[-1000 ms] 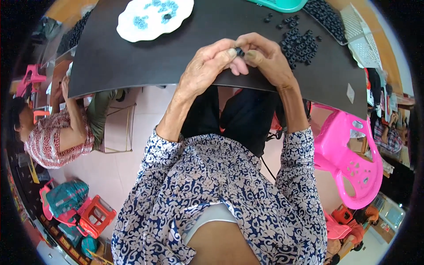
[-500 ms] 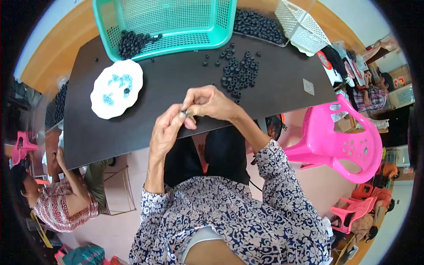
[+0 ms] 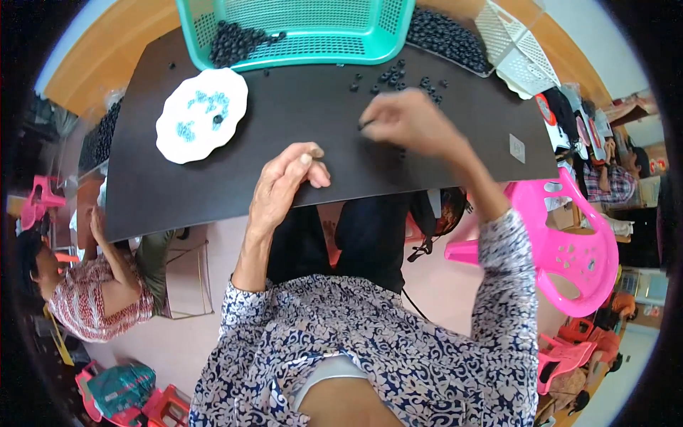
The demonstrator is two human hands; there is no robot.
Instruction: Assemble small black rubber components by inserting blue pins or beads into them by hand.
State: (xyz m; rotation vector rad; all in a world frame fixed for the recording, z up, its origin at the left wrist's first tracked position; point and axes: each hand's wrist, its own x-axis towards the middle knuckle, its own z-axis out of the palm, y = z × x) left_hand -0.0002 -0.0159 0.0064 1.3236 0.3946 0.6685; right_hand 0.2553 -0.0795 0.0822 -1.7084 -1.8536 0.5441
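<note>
My left hand (image 3: 284, 181) is held over the near edge of the dark table, its fingers bent and its thumb close against them. Whatever it may pinch is hidden. My right hand (image 3: 413, 124), blurred by motion, is over the loose small black round pieces (image 3: 391, 75) and covers most of their heap. One dark piece (image 3: 363, 126) shows right at its fingertips; the blur hides whether they grip it. To the left, a white scalloped plate (image 3: 174, 117) holds small light-blue bits and one black piece (image 3: 218, 119).
Along the back stand a green basket (image 3: 306, 62) with black pieces in it, a tray of more pieces (image 3: 448, 39) and a white perforated basket (image 3: 523, 57). A pink chair (image 3: 569, 249) stands at the right. A person (image 3: 99, 292) sits at the left.
My hands have come apart. The right one has moved away to the right and forward over the loose pieces, while the left stays near the table edge. The view has shifted slightly.
</note>
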